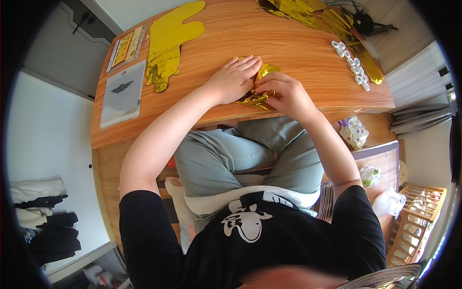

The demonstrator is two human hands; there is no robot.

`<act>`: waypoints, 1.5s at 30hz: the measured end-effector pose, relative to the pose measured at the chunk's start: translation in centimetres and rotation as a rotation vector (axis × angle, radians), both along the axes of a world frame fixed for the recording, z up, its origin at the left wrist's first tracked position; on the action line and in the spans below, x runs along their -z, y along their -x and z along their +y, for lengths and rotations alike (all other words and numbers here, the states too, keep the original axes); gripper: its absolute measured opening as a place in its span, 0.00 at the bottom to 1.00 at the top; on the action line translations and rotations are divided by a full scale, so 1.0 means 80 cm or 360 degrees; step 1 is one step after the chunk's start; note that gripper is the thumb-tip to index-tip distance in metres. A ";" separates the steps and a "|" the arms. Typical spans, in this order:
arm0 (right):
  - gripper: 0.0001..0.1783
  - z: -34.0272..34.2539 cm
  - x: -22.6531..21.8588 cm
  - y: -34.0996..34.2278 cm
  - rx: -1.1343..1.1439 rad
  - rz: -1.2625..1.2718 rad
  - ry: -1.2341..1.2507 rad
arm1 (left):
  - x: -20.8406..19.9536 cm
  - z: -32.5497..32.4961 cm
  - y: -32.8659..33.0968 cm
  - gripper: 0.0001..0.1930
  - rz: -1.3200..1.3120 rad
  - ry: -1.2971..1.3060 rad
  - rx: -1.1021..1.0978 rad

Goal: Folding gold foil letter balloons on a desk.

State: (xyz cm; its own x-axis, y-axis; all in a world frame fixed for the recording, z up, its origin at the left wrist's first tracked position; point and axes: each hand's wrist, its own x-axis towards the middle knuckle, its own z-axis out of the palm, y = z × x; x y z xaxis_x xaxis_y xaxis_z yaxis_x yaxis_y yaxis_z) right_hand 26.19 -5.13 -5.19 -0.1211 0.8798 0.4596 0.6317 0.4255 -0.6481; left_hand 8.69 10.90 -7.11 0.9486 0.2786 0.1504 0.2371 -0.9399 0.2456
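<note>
A crumpled gold foil balloon (255,100) lies near the front edge of the wooden table, partly hidden by both hands. My left hand (230,83) rests flat over it with the fingers stretched out to the right. From the right, my right hand (287,95) pinches a bit of the foil between bent fingers and thumb, close to the left hand's fingertips. To the left lie flat, uninflated gold foil balloons (173,36), with a wrinkled lower end.
A clear plastic sleeve (122,94) and a flat printed package (126,49) lie at the table's left (207,48). More gold foil (308,15) stretches along the far right, beside several small white rings (356,62). A black cabled device (364,21) stands behind. Plastic bags (355,132) sit below right.
</note>
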 end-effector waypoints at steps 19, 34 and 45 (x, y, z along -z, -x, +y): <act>0.13 0.010 -0.015 0.009 0.0217 0.0034 0.0451 | -0.011 0.016 0.033 0.36 -0.0066 0.0598 0.0137; 0.11 0.017 -0.013 0.011 0.0180 -0.0006 0.0442 | -0.036 0.026 0.100 0.47 0.0201 0.0547 0.0104; 0.11 0.023 -0.011 0.013 0.0239 -0.0054 0.0329 | -0.021 0.025 0.108 0.46 0.0145 0.0280 0.0134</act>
